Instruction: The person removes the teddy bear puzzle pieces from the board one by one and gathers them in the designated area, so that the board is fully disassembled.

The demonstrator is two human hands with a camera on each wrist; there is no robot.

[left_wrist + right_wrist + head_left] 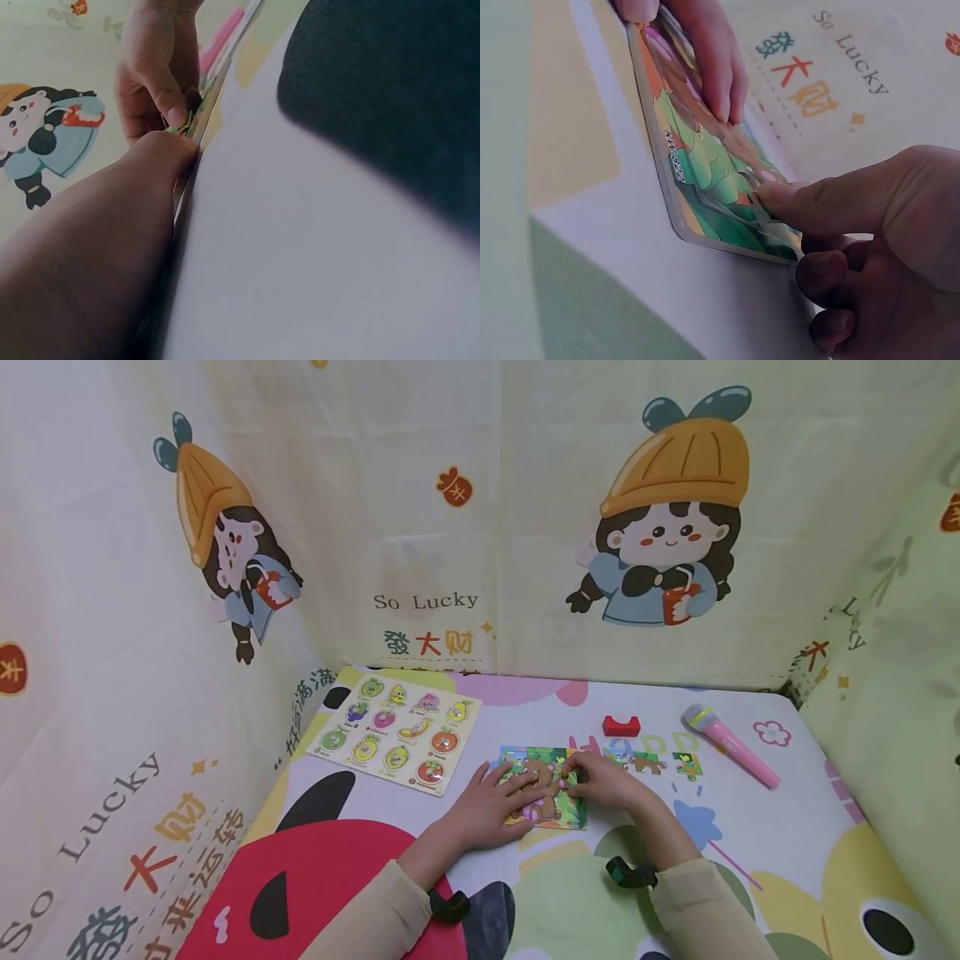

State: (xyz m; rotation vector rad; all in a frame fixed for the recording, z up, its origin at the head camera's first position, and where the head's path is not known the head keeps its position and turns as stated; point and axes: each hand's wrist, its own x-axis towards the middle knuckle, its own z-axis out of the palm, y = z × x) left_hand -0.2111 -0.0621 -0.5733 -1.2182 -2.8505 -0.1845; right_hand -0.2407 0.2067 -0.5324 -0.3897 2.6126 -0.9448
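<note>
A jigsaw puzzle (573, 812) with a brown bear on a green scene lies on the table in front of me. Across its left part rests my left hand (491, 810), fingers spread over the picture. At the right edge, my right hand (607, 779) pinches a puzzle piece (780, 238) between thumb and curled fingers; the piece is partly hidden. In the right wrist view the thumb (810, 202) lies on the puzzle's surface side. Several loose pieces, among them a green one (687, 766) and a brown one (647, 763), lie right of the hand.
A fruit puzzle board (393, 731) lies at the back left. Behind the loose pieces stands a red block (621, 726) with a curved notch. A pink toy microphone (731, 745) lies at the right. Printed cloth walls (525, 643) close off the back and sides.
</note>
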